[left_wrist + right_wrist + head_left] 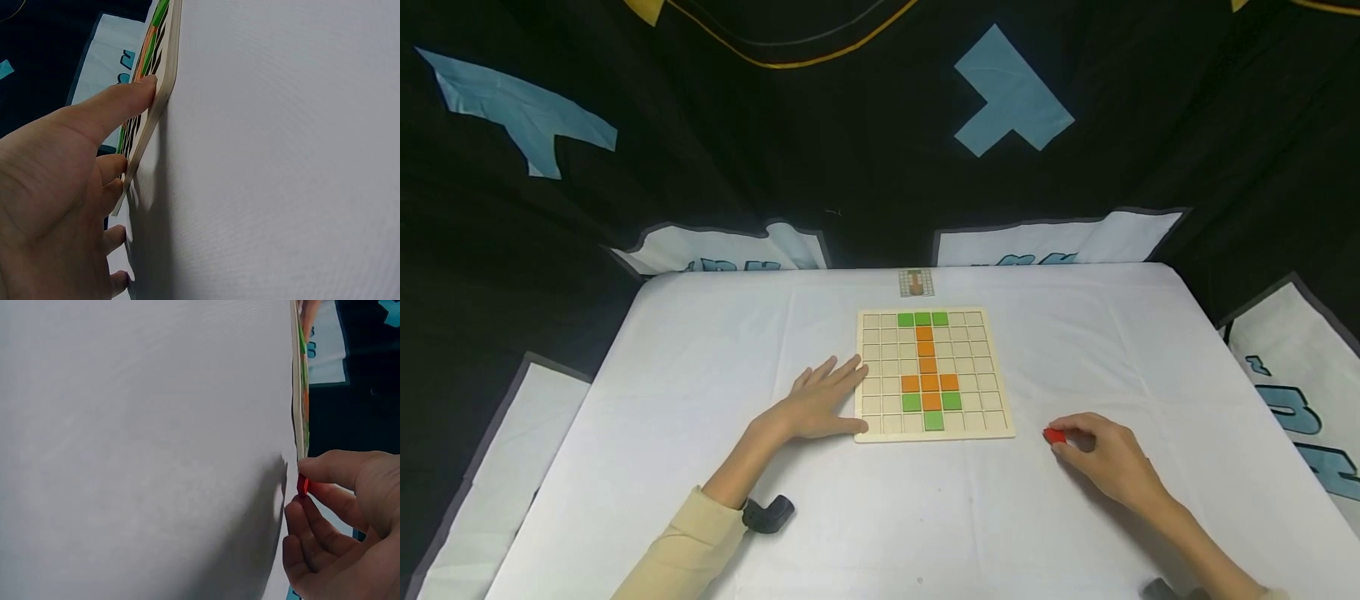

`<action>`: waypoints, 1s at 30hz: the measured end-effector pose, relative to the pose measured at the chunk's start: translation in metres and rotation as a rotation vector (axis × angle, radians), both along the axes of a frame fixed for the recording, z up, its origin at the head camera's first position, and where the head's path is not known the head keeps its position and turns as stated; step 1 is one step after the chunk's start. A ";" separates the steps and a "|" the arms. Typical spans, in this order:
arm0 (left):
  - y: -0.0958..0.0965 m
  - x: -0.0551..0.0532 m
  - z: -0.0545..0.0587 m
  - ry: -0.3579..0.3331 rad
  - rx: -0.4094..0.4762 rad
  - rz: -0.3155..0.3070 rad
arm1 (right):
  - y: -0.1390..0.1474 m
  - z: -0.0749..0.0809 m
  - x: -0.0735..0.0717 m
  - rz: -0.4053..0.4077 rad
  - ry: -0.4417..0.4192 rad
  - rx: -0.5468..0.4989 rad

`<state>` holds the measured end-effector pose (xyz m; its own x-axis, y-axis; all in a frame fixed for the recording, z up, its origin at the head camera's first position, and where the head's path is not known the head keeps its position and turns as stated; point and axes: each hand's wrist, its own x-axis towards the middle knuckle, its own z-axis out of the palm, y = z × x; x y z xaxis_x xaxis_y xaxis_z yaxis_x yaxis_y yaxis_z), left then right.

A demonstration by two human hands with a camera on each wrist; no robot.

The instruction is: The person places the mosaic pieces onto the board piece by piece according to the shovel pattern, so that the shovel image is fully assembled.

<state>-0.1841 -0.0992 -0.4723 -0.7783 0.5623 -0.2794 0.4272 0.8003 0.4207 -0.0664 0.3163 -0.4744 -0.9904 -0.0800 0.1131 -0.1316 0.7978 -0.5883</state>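
A light wooden grid board (pixel 977 375) lies in the middle of the white table, with orange tiles (pixel 927 350) in a column and green tiles (pixel 922 319) above and below it. At the board's left edge, my left hand (pixel 820 404) rests with fingers spread, thumb and fingertips on the rim. The left wrist view shows its thumb (pixel 128 103) lying straight on the board's edge. Right of the board, my right hand (pixel 1108 458) pinches a small red tile (pixel 1055 436) between thumb and fingers. That red tile (pixel 303 485) is mostly covered by fingertips in the right wrist view.
Behind the board lies a small pattern card (pixel 916 283) with a brown figure on a grid. White cloth covers the table (pixel 737 333). A black curtain (pixel 850 142) with blue shapes hangs along the far side.
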 end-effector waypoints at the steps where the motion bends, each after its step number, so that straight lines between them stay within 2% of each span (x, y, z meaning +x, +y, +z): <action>1: 0.000 0.000 0.000 0.001 0.000 0.001 | -0.001 0.001 -0.001 0.004 0.006 -0.008; 11: 0.000 0.001 0.000 -0.003 0.004 0.005 | -0.017 0.013 -0.013 0.045 0.017 -0.106; 18: 0.000 0.000 0.000 0.000 0.008 -0.001 | -0.034 0.020 -0.025 0.075 0.011 -0.121; 30: -0.001 0.002 0.003 -0.012 0.034 0.001 | -0.071 0.023 -0.045 0.160 0.027 -0.161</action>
<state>-0.1817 -0.0998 -0.4688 -0.7757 0.5707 -0.2695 0.4212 0.7861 0.4523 -0.1110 0.2449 -0.4516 -0.9630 -0.2145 0.1630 -0.2661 0.6617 -0.7010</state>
